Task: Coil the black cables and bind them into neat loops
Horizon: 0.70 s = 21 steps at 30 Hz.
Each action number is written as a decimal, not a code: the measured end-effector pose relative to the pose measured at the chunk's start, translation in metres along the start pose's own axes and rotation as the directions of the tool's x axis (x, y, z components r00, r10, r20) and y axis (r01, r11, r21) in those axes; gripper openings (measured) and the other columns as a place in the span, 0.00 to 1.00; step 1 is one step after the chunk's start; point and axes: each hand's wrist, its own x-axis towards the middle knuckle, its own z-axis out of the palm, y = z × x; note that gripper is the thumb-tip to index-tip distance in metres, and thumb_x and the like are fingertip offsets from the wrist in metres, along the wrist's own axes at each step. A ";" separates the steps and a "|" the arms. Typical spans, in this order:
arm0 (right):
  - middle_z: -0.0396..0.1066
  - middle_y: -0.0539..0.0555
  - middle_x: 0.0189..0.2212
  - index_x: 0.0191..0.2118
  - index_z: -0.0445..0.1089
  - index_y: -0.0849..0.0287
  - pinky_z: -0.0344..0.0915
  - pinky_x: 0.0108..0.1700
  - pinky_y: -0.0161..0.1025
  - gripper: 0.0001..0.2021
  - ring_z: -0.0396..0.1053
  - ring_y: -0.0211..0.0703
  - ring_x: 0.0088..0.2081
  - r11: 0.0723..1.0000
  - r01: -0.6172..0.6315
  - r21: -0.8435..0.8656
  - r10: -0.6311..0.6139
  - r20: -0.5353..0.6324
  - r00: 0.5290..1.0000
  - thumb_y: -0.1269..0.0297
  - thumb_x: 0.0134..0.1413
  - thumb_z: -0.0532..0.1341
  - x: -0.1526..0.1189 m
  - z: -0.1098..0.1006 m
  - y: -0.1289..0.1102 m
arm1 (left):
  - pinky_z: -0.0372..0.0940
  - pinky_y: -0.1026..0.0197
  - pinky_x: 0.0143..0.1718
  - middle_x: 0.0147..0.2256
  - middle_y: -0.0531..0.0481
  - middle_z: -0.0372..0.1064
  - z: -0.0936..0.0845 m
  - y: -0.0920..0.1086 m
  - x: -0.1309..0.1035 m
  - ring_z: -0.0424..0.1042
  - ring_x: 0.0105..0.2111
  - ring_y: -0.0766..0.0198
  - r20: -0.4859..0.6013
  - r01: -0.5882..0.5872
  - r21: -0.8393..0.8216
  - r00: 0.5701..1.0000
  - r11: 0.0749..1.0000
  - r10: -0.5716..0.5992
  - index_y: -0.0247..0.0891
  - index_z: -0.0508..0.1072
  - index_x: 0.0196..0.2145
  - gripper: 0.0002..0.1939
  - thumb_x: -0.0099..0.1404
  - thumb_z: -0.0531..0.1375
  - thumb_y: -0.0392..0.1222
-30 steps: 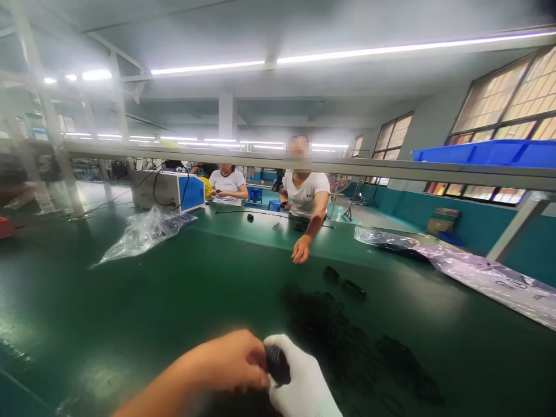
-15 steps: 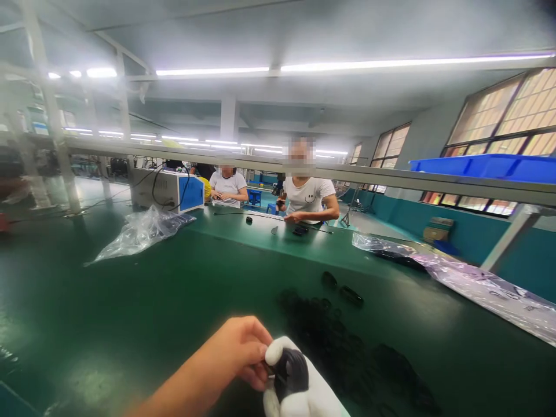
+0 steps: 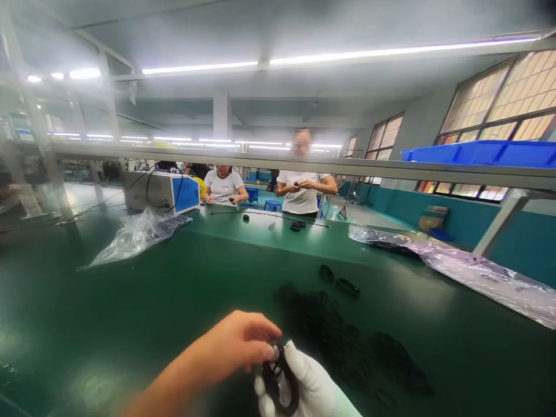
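Observation:
A small coil of black cable is held at the bottom centre, its loop standing on edge. My right hand, in a white glove, wraps its fingers and thumb round the coil from the right. My left hand, bare, reaches in from the left with thumb and fingers closed at the coil's top end. What exactly its fingertips pinch is partly hidden. On the green table, just beyond and right of my hands, lies a dark pile of black rings. Two black coiled bundles lie behind it.
A clear plastic bag lies at left, before a blue and grey machine. Plastic sheeting runs along the right side. A rail crosses overhead, with a blue tray on it. Two people work across the table.
The coil has turned in my gloved hand, so its open loop now faces me. My left fingers have moved to its top. The co-worker opposite has raised both hands from the table.

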 end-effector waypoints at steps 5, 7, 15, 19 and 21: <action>0.66 0.56 0.38 0.43 0.65 0.63 0.68 0.28 0.35 0.25 0.68 0.41 0.34 0.946 0.057 -0.319 -0.098 -0.113 0.989 0.48 0.45 0.65 0.007 0.012 -0.007 | 0.59 0.66 0.20 0.22 0.55 0.66 0.000 -0.015 0.010 0.62 0.19 0.70 -0.161 0.083 -0.220 0.980 0.972 -0.120 0.32 0.70 0.32 0.13 0.47 0.63 0.40; 0.65 0.54 0.38 0.44 0.63 0.60 0.68 0.27 0.35 0.26 0.67 0.42 0.35 0.874 0.100 -0.475 -0.194 -0.154 0.969 0.57 0.39 0.70 0.009 0.016 -0.008 | 0.60 0.65 0.20 0.20 0.56 0.64 0.005 -0.018 0.011 0.64 0.19 0.69 -0.246 0.090 -0.217 0.959 0.972 -0.144 0.33 0.69 0.32 0.14 0.47 0.62 0.41; 0.67 0.55 0.39 0.45 0.62 0.61 0.70 0.35 0.43 0.26 0.70 0.46 0.37 0.915 0.040 -0.402 -0.095 -0.117 0.989 0.65 0.38 0.70 0.008 0.011 -0.006 | 0.55 0.67 0.18 0.18 0.56 0.62 0.021 -0.036 -0.008 0.60 0.19 0.70 -0.206 0.128 -0.214 0.963 0.968 -0.173 0.35 0.64 0.25 0.11 0.46 0.60 0.44; 0.68 0.56 0.38 0.43 0.64 0.63 0.69 0.37 0.41 0.21 0.69 0.46 0.40 0.918 0.009 -0.397 -0.062 -0.123 0.990 0.69 0.40 0.67 0.005 0.018 -0.008 | 0.54 0.68 0.22 0.18 0.56 0.60 0.024 -0.043 -0.011 0.58 0.19 0.72 -0.155 0.031 -0.330 0.984 0.943 -0.087 0.35 0.63 0.24 0.11 0.48 0.61 0.44; 0.67 0.56 0.37 0.44 0.64 0.63 0.69 0.38 0.43 0.19 0.68 0.46 0.40 0.929 0.027 -0.368 -0.063 -0.086 0.994 0.66 0.44 0.66 0.003 0.019 -0.008 | 0.57 0.67 0.23 0.18 0.56 0.60 0.021 -0.045 -0.010 0.59 0.19 0.71 -0.133 0.031 -0.324 0.988 0.946 -0.078 0.35 0.63 0.25 0.11 0.52 0.60 0.45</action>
